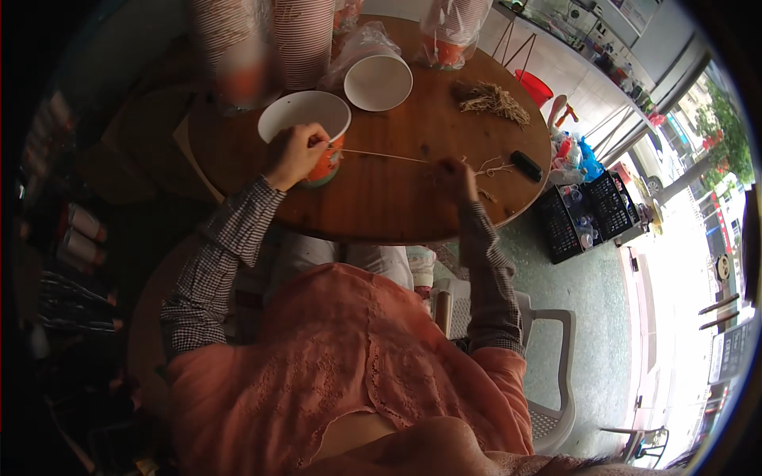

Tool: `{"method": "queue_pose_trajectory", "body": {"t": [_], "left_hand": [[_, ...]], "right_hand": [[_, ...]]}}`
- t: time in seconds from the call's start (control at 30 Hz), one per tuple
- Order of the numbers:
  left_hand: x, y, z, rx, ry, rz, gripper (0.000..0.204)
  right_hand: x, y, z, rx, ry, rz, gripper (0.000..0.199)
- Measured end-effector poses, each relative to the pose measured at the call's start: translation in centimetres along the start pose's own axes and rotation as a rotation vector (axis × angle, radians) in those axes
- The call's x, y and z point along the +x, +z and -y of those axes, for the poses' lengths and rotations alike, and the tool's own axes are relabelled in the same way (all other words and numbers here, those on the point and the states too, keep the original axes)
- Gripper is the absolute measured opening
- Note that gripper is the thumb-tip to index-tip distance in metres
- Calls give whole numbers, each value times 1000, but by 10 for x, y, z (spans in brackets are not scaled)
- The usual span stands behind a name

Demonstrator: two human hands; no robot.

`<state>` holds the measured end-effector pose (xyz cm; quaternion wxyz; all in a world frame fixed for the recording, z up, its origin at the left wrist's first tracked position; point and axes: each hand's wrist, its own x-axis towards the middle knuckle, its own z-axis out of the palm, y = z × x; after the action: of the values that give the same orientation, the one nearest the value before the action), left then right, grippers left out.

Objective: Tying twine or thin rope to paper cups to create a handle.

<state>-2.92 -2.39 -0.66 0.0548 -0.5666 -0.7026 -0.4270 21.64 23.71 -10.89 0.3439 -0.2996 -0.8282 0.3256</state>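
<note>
A thin tan string (385, 155) is stretched between my two hands above the round wooden table. My left hand (295, 155) is closed in a pinch on its left end, against the near side of an orange paper tub (324, 169) with a white inside. My right hand (456, 179), dark and partly in shadow, is closed on the other end. Just beyond it, some loose pale strings (494, 168) lie on the wood. A second white-lined tub (379, 82) rests tipped on its side behind the first, its mouth facing me.
A bundle of straw-coloured strings (494, 101) and a small black object (526, 165) lie on the table (397, 214) at the right. Tall stacks of paper tubs (302, 44) and a bagged stack (452, 36) stand at the back. Black crates (591, 214) and a plastic chair (556, 357) are at the right.
</note>
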Motion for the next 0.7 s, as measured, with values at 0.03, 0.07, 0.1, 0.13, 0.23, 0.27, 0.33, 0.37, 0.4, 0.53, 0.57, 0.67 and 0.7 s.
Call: {"method": "queue_pose_trajectory", "body": {"t": [0.03,0.07,0.1,0.13,0.23,0.27,0.33,0.37,0.4,0.53,0.57,0.67,0.7], "left_hand": [[-3,-7,12,6,-11,-11,6],[-5,-11,21,-36,-41,-2,6],[-3,-12,24,-84,-59,14,5],[1,-8,25,-74,-51,2,5],[0,-15,4,-90,-46,14,7],[-5,-15,5,-72,-75,0,7],[-12,-10,9,-75,-106,-22,8],[-14,-8,9,-69,-116,-21,8],[-14,-6,9,-85,-105,-24,8],[-12,-3,12,-81,-25,-54,10],[-12,-3,10,-77,-22,-54,10],[-13,-3,5,-116,-53,-60,11],[-12,-3,6,-114,-51,-61,11]], "right_hand": [[10,-10,-16,-72,-39,-38,19],[18,-23,-35,-142,-73,-84,21],[24,-37,-62,10,-49,-95,21],[27,-52,-85,161,-23,-106,21],[29,-70,-87,-252,-222,-191,24],[31,-65,-70,-487,-276,-325,25],[32,-49,-20,-661,-328,-360,25],[28,-28,12,-490,-298,-311,23],[20,-2,39,-323,-261,-268,22],[-19,101,112,302,-201,104,29],[-27,115,127,331,-193,134,30],[-40,149,154,404,-176,16,27],[-40,156,157,406,-178,15,27]]}}
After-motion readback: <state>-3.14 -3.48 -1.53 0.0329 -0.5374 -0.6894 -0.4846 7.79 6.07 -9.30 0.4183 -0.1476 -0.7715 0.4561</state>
